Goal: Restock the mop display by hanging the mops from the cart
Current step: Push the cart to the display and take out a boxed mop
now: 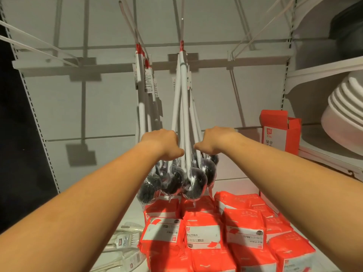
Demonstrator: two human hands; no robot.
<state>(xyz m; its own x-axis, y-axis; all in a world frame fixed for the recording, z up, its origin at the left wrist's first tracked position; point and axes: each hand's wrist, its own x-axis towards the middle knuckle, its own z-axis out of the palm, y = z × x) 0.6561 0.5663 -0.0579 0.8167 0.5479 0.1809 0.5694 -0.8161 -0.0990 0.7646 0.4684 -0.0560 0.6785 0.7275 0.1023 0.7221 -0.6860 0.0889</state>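
Note:
Several mops with white handles (184, 99) and black heads wrapped in clear plastic (193, 185) hang from two wire hooks (181, 34) on the white back wall. One bunch hangs at the left hook (129, 22), another at the middle one. My left hand (162, 144) is closed around handles of the hanging bunch, low down near the heads. My right hand (214, 141) grips handles on the right side of the same bunch. The fingers of both hands are hidden behind the handles.
Stacked orange-red packs (204, 230) fill the shelf below the mop heads. An open orange carton (279, 130) stands at the right, with stacked white basins (345, 112) beyond it. Packaged white brushes (125, 242) lie at the lower left. More wire hooks (39, 48) jut out on both sides.

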